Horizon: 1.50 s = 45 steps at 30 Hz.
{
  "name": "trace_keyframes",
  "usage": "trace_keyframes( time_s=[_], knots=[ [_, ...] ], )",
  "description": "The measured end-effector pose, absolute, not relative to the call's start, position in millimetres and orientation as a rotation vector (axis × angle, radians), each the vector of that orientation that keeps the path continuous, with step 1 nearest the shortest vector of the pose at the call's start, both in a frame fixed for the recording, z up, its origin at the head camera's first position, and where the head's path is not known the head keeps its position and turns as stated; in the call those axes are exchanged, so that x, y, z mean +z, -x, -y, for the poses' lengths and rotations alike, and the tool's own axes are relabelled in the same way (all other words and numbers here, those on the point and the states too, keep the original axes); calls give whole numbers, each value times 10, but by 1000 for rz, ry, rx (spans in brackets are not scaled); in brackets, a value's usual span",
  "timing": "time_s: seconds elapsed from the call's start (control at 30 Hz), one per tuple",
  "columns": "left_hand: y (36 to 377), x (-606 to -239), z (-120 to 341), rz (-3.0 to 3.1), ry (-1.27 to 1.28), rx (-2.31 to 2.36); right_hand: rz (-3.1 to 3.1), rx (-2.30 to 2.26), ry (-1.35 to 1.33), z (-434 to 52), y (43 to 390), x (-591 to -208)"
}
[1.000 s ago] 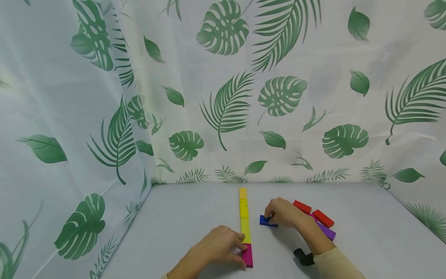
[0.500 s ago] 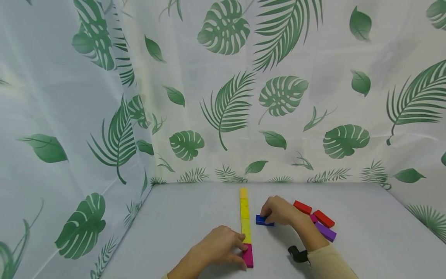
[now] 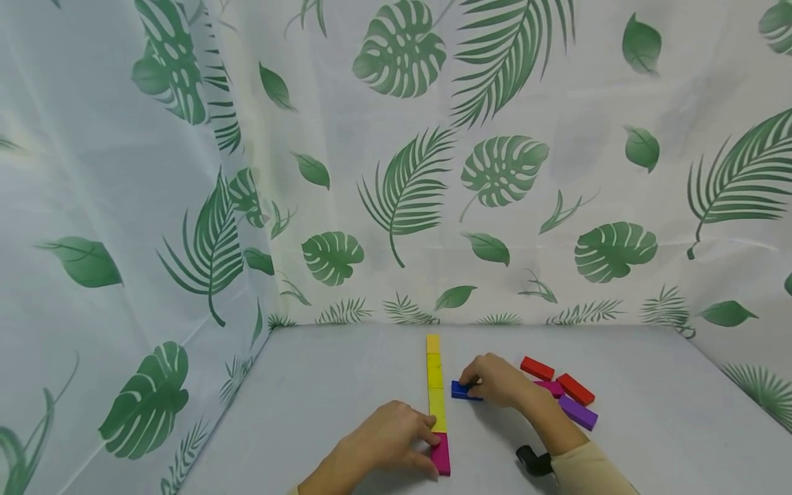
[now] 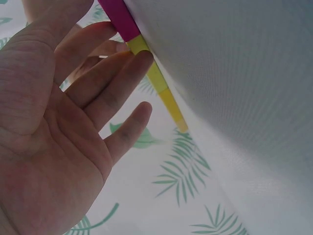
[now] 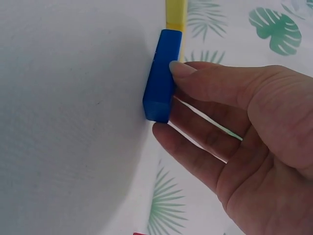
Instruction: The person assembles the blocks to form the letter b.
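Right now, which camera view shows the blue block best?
The right wrist view: the blue block fills the frame, pinched by the right hand. The head view shows it small, partly behind the fingers. The left wrist view does not show it.

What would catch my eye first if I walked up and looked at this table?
Probably the straight line of yellow blocks running down the middle of the grey table, ending in a magenta block that the left hand rests against. Just right of it, the right hand pinches a blue block lying on the table. Behind that hand sit loose red blocks and a purple block.
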State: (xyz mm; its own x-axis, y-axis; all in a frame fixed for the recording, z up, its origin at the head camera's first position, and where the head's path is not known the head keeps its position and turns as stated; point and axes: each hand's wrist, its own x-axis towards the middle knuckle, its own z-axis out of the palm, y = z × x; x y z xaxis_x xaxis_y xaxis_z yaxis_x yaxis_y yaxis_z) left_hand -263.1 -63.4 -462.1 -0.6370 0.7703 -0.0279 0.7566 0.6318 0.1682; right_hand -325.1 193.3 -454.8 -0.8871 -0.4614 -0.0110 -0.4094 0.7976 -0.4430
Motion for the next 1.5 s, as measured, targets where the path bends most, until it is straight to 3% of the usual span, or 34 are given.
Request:
trace_keyframes(
  time_s=[1.5],
  knots=[
    [2607,-4632,658,-2773,-1411,223,-2892,-671,799,-1889,3221,-4673]
  ],
)
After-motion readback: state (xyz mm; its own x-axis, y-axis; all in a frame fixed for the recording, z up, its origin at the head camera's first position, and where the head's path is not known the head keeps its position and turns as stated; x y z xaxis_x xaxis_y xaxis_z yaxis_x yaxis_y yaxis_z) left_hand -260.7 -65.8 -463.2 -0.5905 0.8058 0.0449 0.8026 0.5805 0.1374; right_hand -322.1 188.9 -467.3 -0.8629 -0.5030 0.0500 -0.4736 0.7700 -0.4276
